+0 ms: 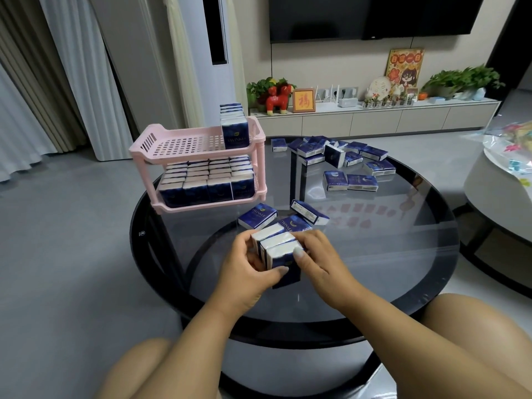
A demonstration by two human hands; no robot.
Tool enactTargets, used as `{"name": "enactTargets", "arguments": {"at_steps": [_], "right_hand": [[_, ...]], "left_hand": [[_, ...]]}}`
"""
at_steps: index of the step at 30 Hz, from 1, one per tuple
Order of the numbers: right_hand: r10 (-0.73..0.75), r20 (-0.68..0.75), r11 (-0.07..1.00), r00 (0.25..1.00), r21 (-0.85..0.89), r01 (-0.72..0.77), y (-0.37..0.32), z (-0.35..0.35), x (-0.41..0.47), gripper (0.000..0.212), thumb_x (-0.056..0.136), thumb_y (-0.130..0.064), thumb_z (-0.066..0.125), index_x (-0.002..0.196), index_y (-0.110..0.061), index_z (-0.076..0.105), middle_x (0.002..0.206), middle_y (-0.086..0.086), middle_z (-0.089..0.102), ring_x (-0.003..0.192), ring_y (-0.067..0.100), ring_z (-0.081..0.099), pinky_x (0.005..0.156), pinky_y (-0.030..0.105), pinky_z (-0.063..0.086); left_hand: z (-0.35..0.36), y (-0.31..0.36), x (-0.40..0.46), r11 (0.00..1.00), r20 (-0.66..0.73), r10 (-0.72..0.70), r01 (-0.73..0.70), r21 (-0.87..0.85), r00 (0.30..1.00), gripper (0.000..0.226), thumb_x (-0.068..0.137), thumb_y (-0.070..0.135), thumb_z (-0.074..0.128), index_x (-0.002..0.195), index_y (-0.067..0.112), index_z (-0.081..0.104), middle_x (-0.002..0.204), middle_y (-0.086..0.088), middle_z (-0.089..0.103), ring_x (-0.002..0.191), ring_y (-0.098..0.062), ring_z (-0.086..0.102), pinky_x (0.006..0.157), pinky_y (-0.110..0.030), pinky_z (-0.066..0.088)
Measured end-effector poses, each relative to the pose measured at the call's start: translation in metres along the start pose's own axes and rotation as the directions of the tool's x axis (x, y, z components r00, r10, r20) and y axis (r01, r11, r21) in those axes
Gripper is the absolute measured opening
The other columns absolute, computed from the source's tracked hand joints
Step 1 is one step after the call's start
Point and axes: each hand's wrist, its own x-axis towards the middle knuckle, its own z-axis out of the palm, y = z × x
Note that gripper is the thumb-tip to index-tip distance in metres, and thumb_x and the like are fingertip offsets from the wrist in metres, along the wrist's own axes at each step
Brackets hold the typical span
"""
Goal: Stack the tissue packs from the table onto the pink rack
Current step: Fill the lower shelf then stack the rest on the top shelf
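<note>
Both hands are busy with little tissue packs. The left hand (244,266) and the right hand (313,254) squeeze a small bunch of packs (276,249) between them. The bunch stands on its edge on the round glass table (374,269), with the white ends facing up. The left thumb lies across the front of the bunch, and the left fingers curl round its left side. The right thumb presses on top of the nearest pack, and the right fingers wrap round the right side.

Just past the hands lie two more packs. One blue pack (257,216) lies flat, a bit to the left. Another pack (309,212) lies tilted, a bit to the right. A third one peeks out right behind the bunch, touching it.

Farther away from the hands, and to the left, stands the pink rack (149,145) on the table's edge. Its bottom shelf is packed full with rows of packs (207,180) standing side by side. Its top shelf has one row of packs (233,125) at the right end, and the other part of that shelf shows bare holes.

Far beyond the right hand, many loose packs (345,156) lie scattered on the back part of the table. Some lie flat and some lean on each other.

Two bare knees show below the arms, close to the table.
</note>
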Motion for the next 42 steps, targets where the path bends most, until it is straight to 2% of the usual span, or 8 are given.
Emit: {"name": "enactTargets", "arguments": {"at_steps": [5, 10, 18, 23, 28, 33, 38, 42], "right_hand": [[0.076, 0.171, 0.973, 0.982, 0.202, -0.111, -0.003, 0.002, -0.005, 0.055, 0.089, -0.063, 0.032, 0.14, -0.041, 0.037, 0.14, -0.029, 0.043, 0.132, -0.008, 0.033, 0.108, 0.017, 0.027], [0.104, 0.247, 0.967, 0.963, 0.2, -0.156, -0.005, 0.007, -0.007, 0.065, 0.087, -0.072, 0.029, 0.146, -0.044, 0.024, 0.146, -0.027, 0.035, 0.136, -0.005, 0.028, 0.115, 0.034, 0.024], [0.182, 0.243, 0.954, 0.953, 0.191, -0.231, -0.001, 0.007, -0.01, 0.06, 0.084, -0.075, 0.027, 0.141, -0.054, 0.027, 0.142, -0.037, 0.033, 0.133, -0.014, 0.026, 0.114, 0.025, 0.021], [0.231, 0.228, 0.966, 0.946, 0.06, -0.251, 0.005, 0.011, 0.001, 0.075, 0.077, -0.082, 0.024, 0.142, -0.047, 0.028, 0.149, -0.026, 0.03, 0.138, -0.005, 0.024, 0.117, 0.029, 0.02], [0.186, 0.182, 0.97, 0.966, -0.188, -0.152, -0.005, 0.017, 0.021, 0.058, 0.094, -0.057, 0.025, 0.144, -0.03, 0.035, 0.147, -0.014, 0.039, 0.135, 0.005, 0.034, 0.105, 0.02, 0.025], [0.095, 0.144, 0.944, 0.985, -0.328, -0.043, -0.005, 0.022, 0.037, 0.039, 0.099, -0.045, 0.033, 0.122, -0.023, 0.055, 0.119, -0.005, 0.06, 0.109, 0.013, 0.053, 0.09, 0.03, 0.042], [-0.006, 0.161, 0.859, 0.987, -0.505, 0.087, 0.004, 0.028, 0.046, 0.079, 0.084, -0.074, 0.005, 0.109, -0.022, 0.059, 0.104, -0.005, 0.061, 0.097, 0.014, 0.053, 0.08, 0.029, 0.042], [-0.041, 0.178, 0.791, 0.983, -0.596, 0.141, 0.007, 0.034, 0.052, 0.084, 0.083, -0.073, -0.005, 0.1, -0.021, 0.059, 0.095, -0.003, 0.061, 0.088, 0.017, 0.055, 0.075, 0.033, 0.045]], "left_hand": [[-0.003, -0.001, 0.006, 1.0, 0.064, -0.027, 0.026, 0.015, 0.998, 0.072, 0.062, 0.008, 0.087, 0.122, 0.025, 0.051, 0.118, 0.007, 0.068, 0.11, -0.005, 0.064, 0.099, -0.034, 0.051], [-0.004, -0.003, 0.007, 0.992, 0.092, -0.043, 0.031, 0.124, 0.995, 0.081, 0.051, 0.037, 0.088, 0.123, 0.034, 0.051, 0.127, 0.005, 0.06, 0.115, -0.008, 0.06, 0.099, -0.038, 0.051], [-0.013, 0.003, 0.011, 0.987, 0.066, -0.033, 0.022, 0.161, 0.997, 0.068, 0.058, 0.011, 0.092, 0.117, 0.025, 0.059, 0.109, 0.01, 0.071, 0.1, 0.0, 0.066, 0.09, -0.026, 0.054], [-0.04, 0.014, 0.021, 0.993, 0.051, -0.051, 0.045, 0.112, 0.997, 0.068, 0.06, 0.006, 0.091, 0.116, 0.026, 0.059, 0.11, 0.009, 0.072, 0.102, -0.004, 0.067, 0.09, -0.028, 0.053], [-0.07, 0.031, 0.042, 0.994, 0.023, -0.044, 0.041, 0.097, 0.999, 0.071, 0.053, 0.003, 0.091, 0.116, 0.018, 0.06, 0.11, 0.003, 0.073, 0.104, -0.01, 0.068, 0.09, -0.028, 0.053], [-0.093, 0.056, 0.058, 0.994, -0.034, 0.019, -0.015, 0.107, 0.999, 0.066, 0.064, -0.008, 0.083, 0.12, 0.013, 0.055, 0.111, 0.009, 0.067, 0.089, 0.009, 0.066, 0.076, -0.01, 0.051], [-0.123, 0.083, 0.083, 0.99, -0.08, 0.054, -0.042, 0.137, 0.995, 0.08, 0.058, 0.01, 0.091, 0.129, 0.019, 0.054, 0.118, 0.007, 0.069, 0.106, -0.009, 0.067, 0.097, -0.037, 0.052], [-0.14, 0.11, 0.113, 0.989, -0.122, 0.096, -0.08, 0.127, 0.988, 0.081, 0.054, 0.011, 0.091, 0.127, 0.017, 0.055, 0.117, 0.0, 0.069, 0.107, -0.015, 0.067, 0.098, -0.042, 0.051]]}}
